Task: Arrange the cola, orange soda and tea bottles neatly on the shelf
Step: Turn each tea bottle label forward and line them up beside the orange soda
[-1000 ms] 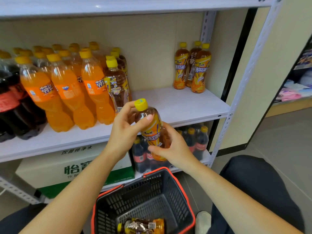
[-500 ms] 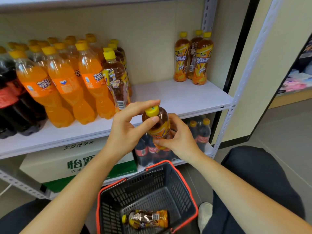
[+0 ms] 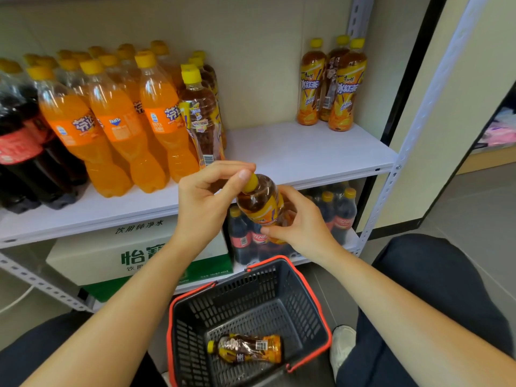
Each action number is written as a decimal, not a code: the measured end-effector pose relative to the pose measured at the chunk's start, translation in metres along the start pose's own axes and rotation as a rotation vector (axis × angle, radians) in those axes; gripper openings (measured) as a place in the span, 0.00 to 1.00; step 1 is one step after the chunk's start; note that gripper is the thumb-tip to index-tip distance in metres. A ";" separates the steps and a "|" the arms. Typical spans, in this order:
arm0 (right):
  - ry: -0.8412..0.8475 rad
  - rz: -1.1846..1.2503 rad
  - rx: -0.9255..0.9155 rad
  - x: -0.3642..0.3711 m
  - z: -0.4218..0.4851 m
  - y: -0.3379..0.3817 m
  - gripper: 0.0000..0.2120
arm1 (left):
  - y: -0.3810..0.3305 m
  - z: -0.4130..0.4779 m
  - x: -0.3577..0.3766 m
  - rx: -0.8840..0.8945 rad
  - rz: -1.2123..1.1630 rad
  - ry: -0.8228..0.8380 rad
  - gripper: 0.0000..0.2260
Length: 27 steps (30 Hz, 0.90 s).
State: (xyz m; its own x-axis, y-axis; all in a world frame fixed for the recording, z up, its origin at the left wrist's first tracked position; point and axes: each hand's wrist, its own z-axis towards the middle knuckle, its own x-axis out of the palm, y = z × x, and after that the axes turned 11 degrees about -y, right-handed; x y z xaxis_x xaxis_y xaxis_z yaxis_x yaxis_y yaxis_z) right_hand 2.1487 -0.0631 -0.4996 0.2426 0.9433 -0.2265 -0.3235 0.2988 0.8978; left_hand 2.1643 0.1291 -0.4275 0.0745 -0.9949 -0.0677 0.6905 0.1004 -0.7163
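Note:
Both hands hold one tea bottle (image 3: 262, 202) in front of the white shelf (image 3: 307, 152). My left hand (image 3: 206, 199) pinches its yellow cap, and my right hand (image 3: 298, 222) grips its body from the right. The bottle leans with its cap to the upper left. On the shelf stand cola bottles (image 3: 19, 152) at far left, orange soda bottles (image 3: 117, 127) beside them, then tea bottles (image 3: 202, 118). Three more tea bottles (image 3: 332, 85) stand at the back right. Another tea bottle (image 3: 245, 349) lies in the basket (image 3: 312, 311).
The dark basket with a red rim sits on the floor between my knees. On the lower shelf are a green and white water carton (image 3: 134, 255) and small cola bottles (image 3: 337, 216). The shelf's metal post (image 3: 413, 135) stands at the right.
The held tea bottle has come down and to the right, from shelf height to below the shelf edge. My left hand has shifted from its neck onto the cap.

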 end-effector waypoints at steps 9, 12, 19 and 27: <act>0.035 0.125 0.106 0.001 0.000 0.002 0.28 | 0.016 0.000 -0.003 -0.130 -0.029 0.155 0.21; 0.038 0.256 0.202 -0.001 0.000 0.005 0.27 | 0.023 0.000 -0.008 -0.128 0.045 0.149 0.20; -0.066 0.578 0.442 -0.008 0.006 0.023 0.21 | 0.027 -0.010 -0.011 -0.303 0.047 0.348 0.14; -0.202 0.842 0.643 -0.013 0.016 0.033 0.33 | 0.010 -0.022 -0.002 -0.367 -0.120 0.329 0.22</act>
State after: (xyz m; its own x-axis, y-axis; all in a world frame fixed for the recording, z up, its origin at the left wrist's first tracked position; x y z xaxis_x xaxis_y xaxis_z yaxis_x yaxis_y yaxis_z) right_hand 2.1496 -0.0674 -0.4613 0.3323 0.7509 0.5707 0.0693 -0.6229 0.7792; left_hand 2.1551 0.1324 -0.4492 -0.2619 -0.9545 -0.1427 0.3774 0.0348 -0.9254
